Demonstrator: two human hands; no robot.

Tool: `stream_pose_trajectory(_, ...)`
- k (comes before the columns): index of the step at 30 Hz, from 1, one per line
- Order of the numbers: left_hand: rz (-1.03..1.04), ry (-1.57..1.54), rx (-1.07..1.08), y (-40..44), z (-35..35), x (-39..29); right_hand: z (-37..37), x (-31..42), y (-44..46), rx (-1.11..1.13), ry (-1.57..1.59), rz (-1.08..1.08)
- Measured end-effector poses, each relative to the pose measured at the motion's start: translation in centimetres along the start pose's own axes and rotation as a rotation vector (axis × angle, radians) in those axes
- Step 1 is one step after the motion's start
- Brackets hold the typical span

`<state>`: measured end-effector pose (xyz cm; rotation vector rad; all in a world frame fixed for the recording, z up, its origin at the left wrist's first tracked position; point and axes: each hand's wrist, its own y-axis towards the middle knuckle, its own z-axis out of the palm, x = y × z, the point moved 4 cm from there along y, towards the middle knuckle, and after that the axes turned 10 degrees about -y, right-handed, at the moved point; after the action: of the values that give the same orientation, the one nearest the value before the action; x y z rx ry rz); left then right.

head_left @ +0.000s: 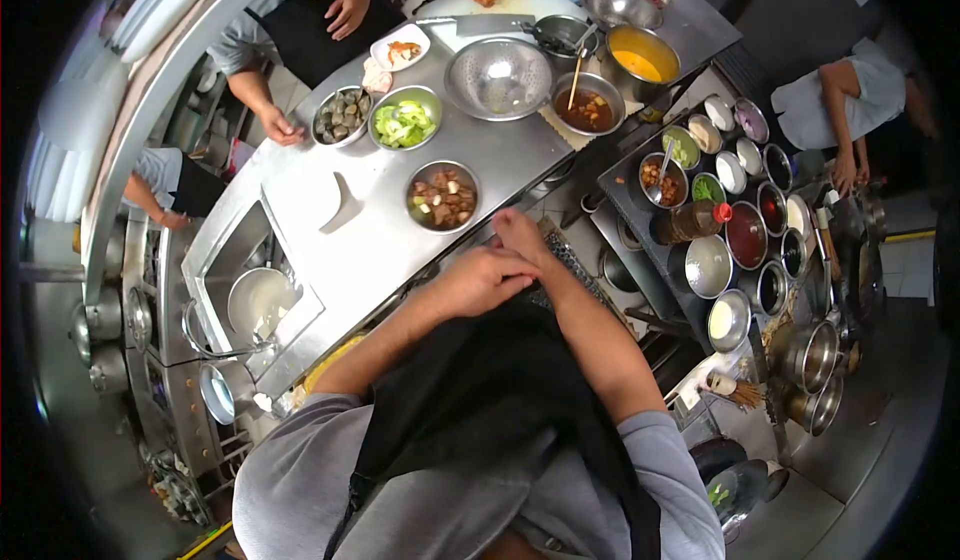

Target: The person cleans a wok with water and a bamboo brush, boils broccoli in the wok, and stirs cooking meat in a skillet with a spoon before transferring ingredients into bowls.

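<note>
My left hand [480, 280] lies against my right wrist, its fingers pressed together and bent around it. Just beyond it, my right hand [521, 234] is curled closed near the steel counter's edge, with no object visible in it. Both hands are in front of my black apron [470, 390]. Nearest to them on the counter [390, 260] stands a steel bowl of brown meat cubes [443, 197]. Behind that are a bowl of chopped green vegetables [405, 123], a bowl of dark shellfish-like pieces [341, 117] and a large perforated bowl [498, 78].
A sink [262, 300] with a pot is at the left. Sauce and seasoning bowls [746, 235] and a red-capped bottle [690, 222] crowd the right-hand station. A cleaver [485, 26] lies at the back. Co-workers stand across the counter [325, 35], at left [160, 190] and right [840, 110].
</note>
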<state>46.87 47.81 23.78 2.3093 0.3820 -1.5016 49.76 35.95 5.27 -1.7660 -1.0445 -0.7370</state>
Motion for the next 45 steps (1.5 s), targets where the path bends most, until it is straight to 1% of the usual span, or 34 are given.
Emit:
stream_pose_trajectory(2, 0.025, -0.027, 0.075, 1.0, 0.7, 0.0, -0.8, -4.1, 0.3, -0.076, -0.076, -0.152)
stream_pose_trajectory(3, -0.006, -0.027, 0.124, 1.9, 0.9, -0.2, -1.9, -6.2, -0.1, -0.119, -0.114, -0.224)
stream_pose_trajectory(5, 0.037, -0.017, 0.199, 4.0, 1.7, 0.9, -5.0, -9.5, -3.4, -0.115, 0.226, -0.194)
stream_pose_trajectory(7, 0.061, -0.038, 0.302, 6.4, 2.3, 1.0, -8.2, -13.0, -8.2, -0.140, 0.423, 0.173)
stream_pose_trajectory(9, 0.100, -0.037, 0.388, 9.0, 3.4, 1.9, -10.3, -16.6, -13.7, -0.318, 0.508, 0.366)
stream_pose_trajectory(10, 0.126, -0.037, 0.442, 10.5, 4.3, 2.4, -10.6, -19.0, -16.5, -0.399, 0.565, 0.395)
stream_pose_trajectory(11, 0.121, -0.037, 0.493, 12.0, 5.3, 3.0, -10.2, -22.4, -19.2, -0.487, 0.624, 0.423)
stream_pose_trajectory(13, 0.114, -0.027, 0.601, 14.7, 7.6, 4.6, -8.4, -29.6, -24.8, -0.686, 0.503, 0.408)
stream_pose_trajectory(14, 0.089, -0.022, 0.676, 16.0, 8.8, 5.6, -7.8, -29.7, -28.0, -0.727, 0.422, 0.462)
stream_pose_trajectory(15, 0.064, -0.013, 0.753, 17.3, 10.2, 6.7, -6.2, -30.2, -30.8, -0.856, 0.445, 0.499)
stream_pose_trajectory(17, 0.049, 0.054, 0.908, 19.1, 13.3, 9.3, -1.1, -34.1, -35.6, -0.908, 0.508, 0.674)
stream_pose_trajectory(18, 0.062, 0.111, 0.982, 19.8, 15.0, 10.9, 5.7, -44.1, -38.3, -1.057, 0.266, 0.708)
stream_pose_trajectory(19, 0.075, 0.171, 1.051, 20.3, 16.7, 12.8, 5.3, -35.6, -40.1, -0.956, 0.175, 0.821)
stream_pose_trajectory(20, 0.102, 0.176, 1.146, 20.8, 18.4, 14.6, 7.9, -33.2, -41.5, -0.954, 0.212, 0.937)
stream_pose_trajectory(22, 0.155, 0.196, 1.339, 21.5, 21.7, 19.1, 13.5, -30.8, -42.3, -1.033, 0.451, 1.114)
stream_pose_trajectory(24, -0.139, 0.237, 1.502, 21.5, 25.1, 26.1, 19.2, -27.6, -42.0, -1.149, 0.723, 1.265)
stream_pose_trajectory(25, -0.242, 0.203, 1.549, 21.7, 25.0, 27.1, 21.9, -25.8, -41.1, -1.203, 0.868, 1.331)
stream_pose_trajectory(26, -0.283, 0.236, 1.613, 21.7, 26.2, 32.8, 24.0, -23.4, -39.9, -1.254, 1.019, 1.397)
stream_pose_trajectory(27, -0.587, 0.302, 1.527, 21.4, 26.4, 38.8, 25.9, -21.0, -38.6, -1.301, 1.185, 1.454)
stream_pose_trajectory(28, -0.565, 0.475, 1.613, 21.5, 25.7, 37.9, 27.8, -18.8, -37.3, -1.342, 1.290, 1.481)
stream_pose_trajectory(29, 0.021, 0.594, 2.075, 21.6, 27.0, 46.1, 28.8, -16.8, -35.9, -1.359, 1.391, 1.511)
stream_pose_trajectory(30, 0.748, 0.504, 2.277, 21.2, 26.6, 44.8, 30.9, -16.8, -34.8, -1.396, 1.352, 1.497)
stream_pose_trajectory(31, -0.161, 0.631, 1.903, 21.1, 26.6, 46.0, 33.5, -17.1, -33.8, -1.432, 1.312, 1.482)
stream_pose_trajectory(32, -0.438, 0.636, 1.763, 20.4, 26.4, 43.1, 35.2, -16.7, -32.6, -1.424, 1.333, 1.494)
stream_pose_trajectory(34, -0.690, 0.598, 1.588, 19.4, 26.0, 39.9, 37.6, -15.6, -31.1, -1.367, 1.392, 1.515)
stream_pose_trajectory(35, -0.738, 0.580, 1.535, 19.0, 25.6, 38.5, 38.4, -15.4, -30.5, -1.333, 1.414, 1.517)
stream_pose_trajectory(37, -0.337, 0.530, 1.760, 19.9, 27.6, 38.4, 39.3, -15.6, -30.0, -1.264, 1.438, 1.501)
stream_pose_trajectory(38, -0.306, 0.543, 1.784, 20.1, 28.5, 38.7, 39.6, -16.0, -30.1, -1.229, 1.427, 1.493)
stream_pose_trajectory(40, -0.242, 0.565, 1.831, 20.2, 30.0, 36.2, 40.0, -17.7, -31.2, -1.139, 1.334, 1.470)
stream_pose_trajectory(41, -0.392, 0.592, 1.738, 20.1, 30.7, 34.2, 40.0, -19.1, -32.2, -1.072, 1.203, 1.459)
stream_pose_trajectory(42, -0.483, 0.571, 1.644, 19.6, 31.3, 32.7, 39.9, -20.4, -33.5, -1.005, 1.042, 1.454)
stream_pose_trajectory(43, -0.567, 0.543, 1.544, 19.0, 31.9, 31.4, 39.7, -21.5, -35.2, -1.056, 1.054, 1.471)
stream_pose_trajectory(44, -0.595, 0.470, 1.449, 18.4, 32.3, 30.2, 39.3, -22.4, -37.2, -1.147, 1.109, 1.489)
stream_pose_trajectory(45, -0.623, 0.399, 1.352, 17.7, 32.6, 29.2, 38.9, -22.5, -39.0, -1.421, 1.489, 1.496)
